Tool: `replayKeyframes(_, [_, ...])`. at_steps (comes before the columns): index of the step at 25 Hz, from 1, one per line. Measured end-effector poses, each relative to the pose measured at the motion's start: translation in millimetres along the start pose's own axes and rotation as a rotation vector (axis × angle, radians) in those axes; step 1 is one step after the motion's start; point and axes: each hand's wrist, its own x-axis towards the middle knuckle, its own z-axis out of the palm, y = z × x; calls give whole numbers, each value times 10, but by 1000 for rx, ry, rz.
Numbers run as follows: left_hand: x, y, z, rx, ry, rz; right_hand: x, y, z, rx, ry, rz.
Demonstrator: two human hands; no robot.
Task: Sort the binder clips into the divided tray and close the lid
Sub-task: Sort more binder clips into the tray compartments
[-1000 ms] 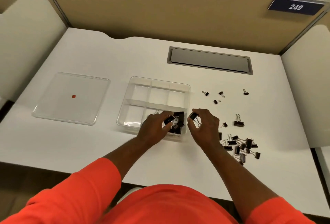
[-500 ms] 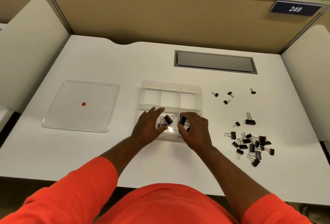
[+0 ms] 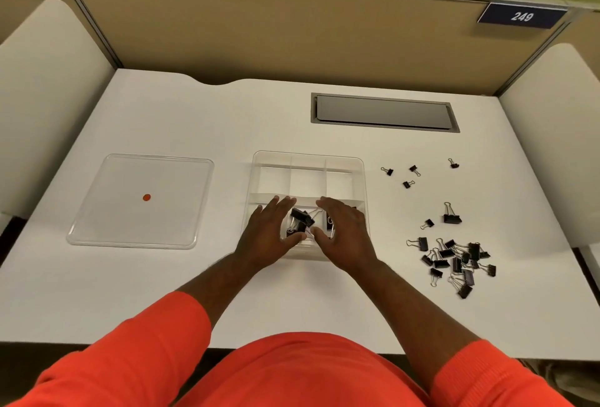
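Six-compartment divided tray (image 3: 308,157) at centre of desk (image 3: 194,114); one lid (image 3: 143,176) lies apart at left. Left hand (image 3: 269,234) and right hand (image 3: 344,234), fingers straight and empty, flank the binder clips (image 3: 302,218) in its near row. At right: four small clips (image 3: 408,184), one large clip (image 3: 452,215), and a heap (image 3: 454,257) too tangled to count.

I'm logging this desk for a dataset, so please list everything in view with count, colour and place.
desk: one, white, under everything
divided tray: one, clear, desk centre, lid off
lid: one, clear with a red dot, flat on the desk left of the tray
clips in tray: several, black, near-row compartments, partly hidden by the hands
clip pile: many, tangled, black, on the desk right of the tray
small clips: four, black, scattered beyond the pile
larger clip: one, black, just beyond the pile
hatch: one, grey, set into the desk's far side
number plate: one, dark blue, reads 249, on the partition
left hand: fingers straight, over the tray's near row
right hand: fingers straight, beside the left
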Motion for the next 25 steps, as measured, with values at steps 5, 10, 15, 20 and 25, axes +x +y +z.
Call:
replayKeyframes(5, [-24, 111, 92, -14, -22, 13, -186, 182, -83, -59, -7, 63])
replayKeyframes(10, [38, 366, 269, -5, -19, 105, -407, 389, -308, -114, -2, 138])
replayKeyframes(15, [165, 716, 473, 27, -6, 137, -610, 755, -538, -132, -30, 198])
replayKeyframes(20, [240, 1100, 773, 34, -18, 162, -899, 1255, -779, -133, -39, 278])
replayKeyframes(25, [338, 1476, 1129, 5, -51, 161, -1142, 1809, -1049, -109, -10, 363])
